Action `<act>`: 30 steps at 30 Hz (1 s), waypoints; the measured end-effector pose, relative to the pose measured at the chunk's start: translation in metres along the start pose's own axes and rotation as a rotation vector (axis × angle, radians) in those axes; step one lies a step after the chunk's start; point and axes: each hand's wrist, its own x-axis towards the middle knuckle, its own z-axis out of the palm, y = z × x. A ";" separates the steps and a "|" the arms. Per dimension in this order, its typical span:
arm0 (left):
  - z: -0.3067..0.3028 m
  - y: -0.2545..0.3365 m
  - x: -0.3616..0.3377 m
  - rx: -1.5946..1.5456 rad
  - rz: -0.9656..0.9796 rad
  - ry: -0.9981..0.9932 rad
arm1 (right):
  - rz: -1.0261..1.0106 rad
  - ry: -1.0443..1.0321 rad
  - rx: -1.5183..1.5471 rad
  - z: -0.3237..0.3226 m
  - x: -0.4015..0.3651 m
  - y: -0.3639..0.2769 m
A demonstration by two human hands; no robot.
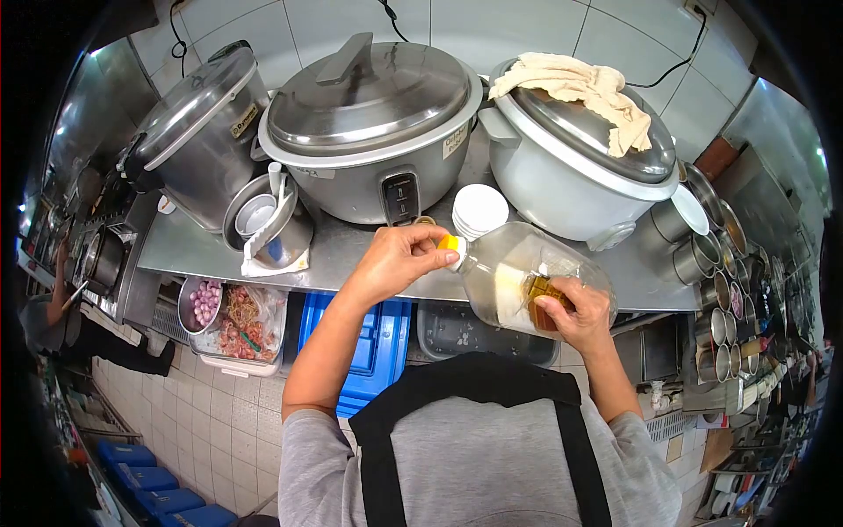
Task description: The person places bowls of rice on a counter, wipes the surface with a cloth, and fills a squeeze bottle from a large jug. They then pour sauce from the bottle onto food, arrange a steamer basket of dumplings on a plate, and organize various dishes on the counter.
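Note:
A large clear plastic jug (494, 246) is tilted over the front edge of the steel counter, its neck toward the left. Amber-brown liquid shows in its lower part. My right hand (575, 314) is closed around the jug near its base end. At the neck, the fingers of my left hand (399, 261) pinch a yellow cap (450, 243), which sits right at the white mouth of the jug. Just behind the neck stands a stack of white bowls (480, 209).
Two big rice cookers, one grey (369, 167) and one white (571, 180) with a cream cloth (587, 86) on its lid, line the counter (338, 255). Left are a steel pot (294, 233) and a tall container (206, 145). Below sits a blue lid (369, 351). Another person (66, 325) stands far left.

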 end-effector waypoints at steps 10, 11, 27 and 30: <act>0.005 0.006 -0.007 -0.056 0.251 -0.007 | 0.387 -0.088 0.243 -0.005 -0.003 0.002; 0.003 0.006 -0.008 -0.095 0.155 -0.036 | 0.407 -0.098 0.243 -0.006 -0.003 0.001; 0.016 -0.001 -0.012 0.137 0.250 -0.075 | 0.595 -0.421 0.461 -0.033 0.020 0.025; 0.018 0.004 -0.019 0.159 0.416 -0.011 | 0.636 -0.539 0.543 -0.039 0.022 0.028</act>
